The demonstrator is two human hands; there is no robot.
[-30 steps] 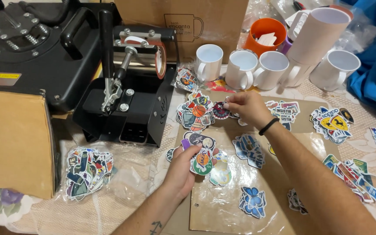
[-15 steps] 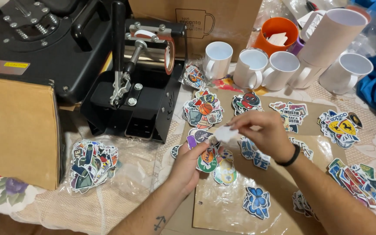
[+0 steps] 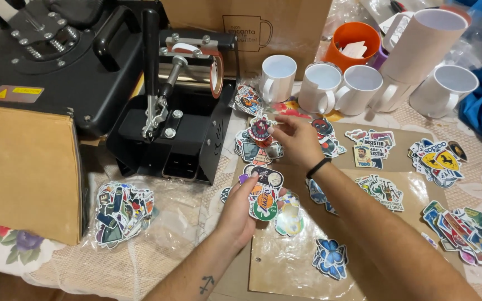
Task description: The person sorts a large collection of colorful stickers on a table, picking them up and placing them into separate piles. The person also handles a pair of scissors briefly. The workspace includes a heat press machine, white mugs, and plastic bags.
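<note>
Many stickers lie in small heaps on this table, and a few things could go wrong.

- Far left, a clear bag of stickers (image 3: 121,213) lies on crinkly plastic wrap near the table's front edge. I think a bump from an elbow could push it off.
- Next comes the black mug press (image 3: 177,120) with its tall lever. It stands just beside the piles. If it is hot, I cannot tell, a stray sticker sliding under it could get spoiled.
- The left hand (image 3: 241,212) is closed around a fan of stickers (image 3: 263,195), with a round green and orange one on top. They sit above the brown card sheet (image 3: 285,262). They look slick, so a loose grip could let them slip and mix with the heap below.
- The right hand (image 3: 297,142) pinches one small round red sticker (image 3: 261,129) between thumb and fingertip, right over a little pile (image 3: 255,147) near the press. It could drop onto the wrong pile.
- Behind that hand stand white mugs (image 3: 322,88) in a row. The wrist is near them, so a quick reach could knock one over.
- Far right, more sticker heaps (image 3: 458,226) lie close together. A sleeve or arm sweeping across could jumble them.
</note>
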